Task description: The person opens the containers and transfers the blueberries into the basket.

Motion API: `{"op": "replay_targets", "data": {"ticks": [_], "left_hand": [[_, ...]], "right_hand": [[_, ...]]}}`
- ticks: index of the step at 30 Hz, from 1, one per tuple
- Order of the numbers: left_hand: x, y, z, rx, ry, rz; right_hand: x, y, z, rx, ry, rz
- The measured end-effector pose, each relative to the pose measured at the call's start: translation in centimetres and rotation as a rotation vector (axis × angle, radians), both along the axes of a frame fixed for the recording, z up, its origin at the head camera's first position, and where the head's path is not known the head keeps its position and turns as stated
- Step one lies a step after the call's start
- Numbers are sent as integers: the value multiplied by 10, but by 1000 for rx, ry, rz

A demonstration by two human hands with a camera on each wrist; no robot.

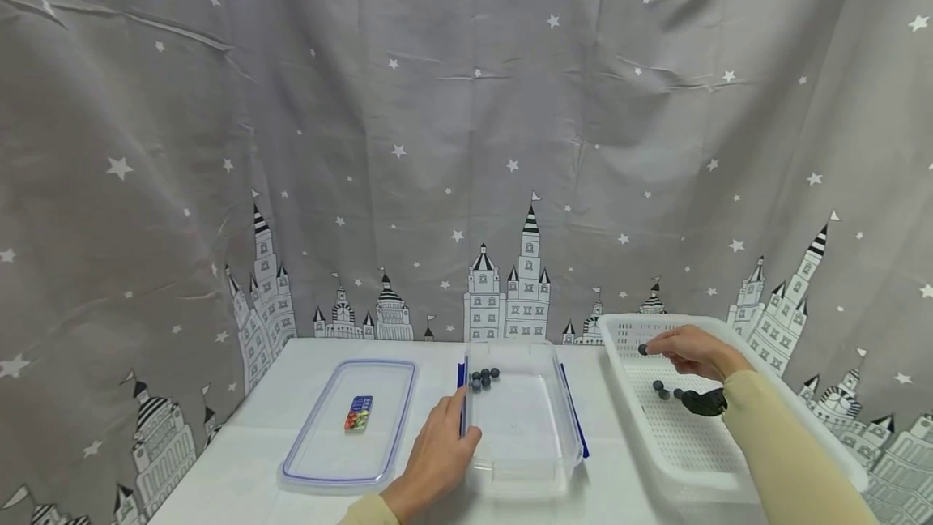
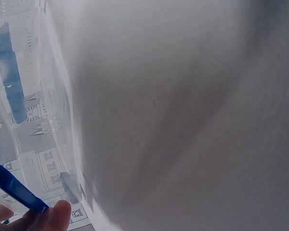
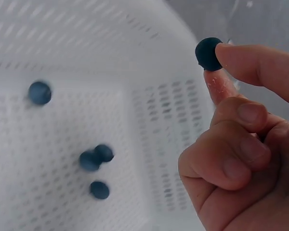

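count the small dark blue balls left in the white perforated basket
4 loose on the white perforated basket floor: one apart, two touching, one below. A fifth is pinched by the right hand.

A: L hand (image 1: 437, 452)?
B: Reaches fwd from near edge, back of hand up, fingers (image 1: 457, 410) straight and close together, pointing far; thumb out to the right. In wrist view just a thumb tip low left.
A: R hand (image 1: 692, 351)?
B: Arm comes in from near right, pale yellow sleeve to the wrist. Hand raised, palm down. Thumb and index fingers (image 3: 241, 62) pinched at the tips; other three curled into the palm.
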State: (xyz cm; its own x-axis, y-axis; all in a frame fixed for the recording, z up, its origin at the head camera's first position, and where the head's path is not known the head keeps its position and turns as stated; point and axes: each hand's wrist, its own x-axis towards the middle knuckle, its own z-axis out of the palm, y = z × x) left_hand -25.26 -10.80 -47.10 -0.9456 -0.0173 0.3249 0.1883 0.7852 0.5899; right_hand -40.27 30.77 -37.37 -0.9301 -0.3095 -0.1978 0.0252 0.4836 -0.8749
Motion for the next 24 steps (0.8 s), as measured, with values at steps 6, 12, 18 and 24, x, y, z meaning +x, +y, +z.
{"op": "replay_targets", "data": {"ticks": [6, 12, 18, 24], "left_hand": [[0, 0, 1, 5, -12, -11], [3, 0, 0, 19, -49, -10], [1, 0, -1, 29, -64, -13], [-2, 0, -1, 23, -37, -15]], "right_hand": [[6, 12, -19, 46, -27, -45], [14, 19, -39, 101, -62, -63], [17, 24, -53, 188, -92, -166], [17, 27, -58, 234, -95, -180]]}}
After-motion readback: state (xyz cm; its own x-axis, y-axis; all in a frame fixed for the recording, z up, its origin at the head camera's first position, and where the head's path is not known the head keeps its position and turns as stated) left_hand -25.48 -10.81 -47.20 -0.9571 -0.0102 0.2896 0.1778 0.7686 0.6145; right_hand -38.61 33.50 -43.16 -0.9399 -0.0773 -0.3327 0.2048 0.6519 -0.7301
